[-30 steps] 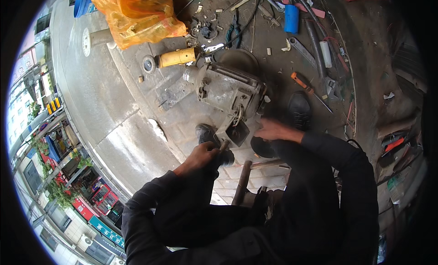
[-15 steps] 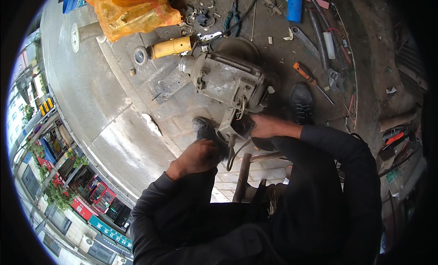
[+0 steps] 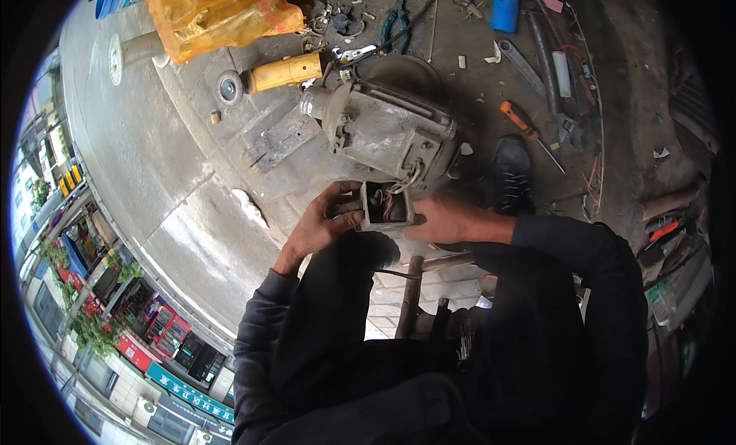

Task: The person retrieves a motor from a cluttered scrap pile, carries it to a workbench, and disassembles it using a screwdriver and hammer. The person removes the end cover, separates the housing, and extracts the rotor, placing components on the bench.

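Observation:
A small grey metal junction box (image 3: 367, 209) is held between my two hands, its open side facing up. Dark and reddish wires show inside it. My left hand (image 3: 331, 216) grips the box's left side with fingers and thumb. Against its right side presses my right hand (image 3: 445, 218), whose fingertips are partly hidden. Pale wires (image 3: 412, 177) run from the box to the terminal area of a dirty grey electric motor (image 3: 383, 131), which lies on the ground just beyond.
An angle grinder with a yellow body (image 3: 285, 72) lies far left of the motor, near an orange mesh bag (image 3: 222, 19). To the right are an orange-handled screwdriver (image 3: 521, 121), a wrench (image 3: 521, 65) and a blue cylinder (image 3: 504, 9). Green-handled pliers (image 3: 395, 27) lie beyond the motor.
My left hand has moved up and right onto the box. The box has turned so its opening now faces up, and my right hand has shifted slightly toward me.

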Action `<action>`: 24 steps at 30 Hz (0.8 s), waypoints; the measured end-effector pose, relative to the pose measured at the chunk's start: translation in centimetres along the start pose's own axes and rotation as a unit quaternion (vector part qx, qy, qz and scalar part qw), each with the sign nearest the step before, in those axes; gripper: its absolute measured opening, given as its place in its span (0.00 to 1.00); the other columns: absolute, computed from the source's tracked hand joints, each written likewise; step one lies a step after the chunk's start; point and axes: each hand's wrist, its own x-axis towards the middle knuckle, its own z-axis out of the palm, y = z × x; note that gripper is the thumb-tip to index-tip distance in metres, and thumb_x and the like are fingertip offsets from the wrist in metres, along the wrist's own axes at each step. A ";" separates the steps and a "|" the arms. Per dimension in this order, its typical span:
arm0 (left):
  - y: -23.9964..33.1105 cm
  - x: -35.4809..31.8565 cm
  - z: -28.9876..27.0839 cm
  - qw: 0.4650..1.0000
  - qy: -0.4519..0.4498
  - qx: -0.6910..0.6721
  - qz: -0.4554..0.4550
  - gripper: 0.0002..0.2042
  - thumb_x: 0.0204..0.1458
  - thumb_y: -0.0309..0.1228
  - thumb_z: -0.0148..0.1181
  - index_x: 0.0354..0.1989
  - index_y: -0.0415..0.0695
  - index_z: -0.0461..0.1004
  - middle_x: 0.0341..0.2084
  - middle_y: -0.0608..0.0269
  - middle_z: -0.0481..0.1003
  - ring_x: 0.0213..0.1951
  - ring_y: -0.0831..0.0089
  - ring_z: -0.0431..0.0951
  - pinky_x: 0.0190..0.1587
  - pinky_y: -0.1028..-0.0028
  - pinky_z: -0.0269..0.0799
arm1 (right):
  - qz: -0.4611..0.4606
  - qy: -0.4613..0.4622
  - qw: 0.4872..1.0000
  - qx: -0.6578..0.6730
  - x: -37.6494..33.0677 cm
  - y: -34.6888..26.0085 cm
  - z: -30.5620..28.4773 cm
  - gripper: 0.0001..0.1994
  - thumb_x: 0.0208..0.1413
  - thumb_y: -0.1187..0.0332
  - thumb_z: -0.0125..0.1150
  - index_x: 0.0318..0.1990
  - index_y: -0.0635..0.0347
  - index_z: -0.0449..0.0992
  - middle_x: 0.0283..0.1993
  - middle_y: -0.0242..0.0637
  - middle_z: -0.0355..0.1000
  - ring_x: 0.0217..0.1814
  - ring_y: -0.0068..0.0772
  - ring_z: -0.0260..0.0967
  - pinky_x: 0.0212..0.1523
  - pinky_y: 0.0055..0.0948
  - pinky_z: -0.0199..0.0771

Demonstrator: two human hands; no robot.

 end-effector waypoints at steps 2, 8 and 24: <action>-0.2 0.3 -0.5 1.000 -0.006 -0.010 -0.002 0.29 0.59 0.29 0.70 0.67 0.40 0.65 0.54 0.57 0.76 0.56 0.70 0.76 0.58 0.69 0.74 | 0.015 -0.008 1.000 -0.019 0.1 0.0 0.1 0.20 0.53 0.57 0.69 0.46 0.65 0.82 0.38 0.54 0.81 0.41 0.47 0.80 0.46 0.41 0.77; 0.7 0.5 -0.8 0.997 -0.005 0.072 0.014 0.31 0.56 0.32 0.73 0.67 0.40 0.66 0.55 0.55 0.76 0.58 0.67 0.76 0.60 0.67 0.73 | 0.008 -0.072 0.990 -0.122 -0.1 1.9 -0.7 0.20 0.54 0.56 0.69 0.41 0.68 0.81 0.36 0.53 0.80 0.39 0.50 0.80 0.43 0.42 0.77; 12.7 13.5 -3.0 0.889 0.071 0.378 0.246 0.19 0.65 0.43 0.60 0.56 0.43 0.78 0.49 0.50 0.79 0.53 0.54 0.79 0.56 0.65 0.72 | 0.154 0.099 0.794 0.580 -2.8 5.0 -3.6 0.11 0.61 0.71 0.60 0.45 0.71 0.79 0.43 0.46 0.80 0.43 0.37 0.79 0.46 0.35 0.78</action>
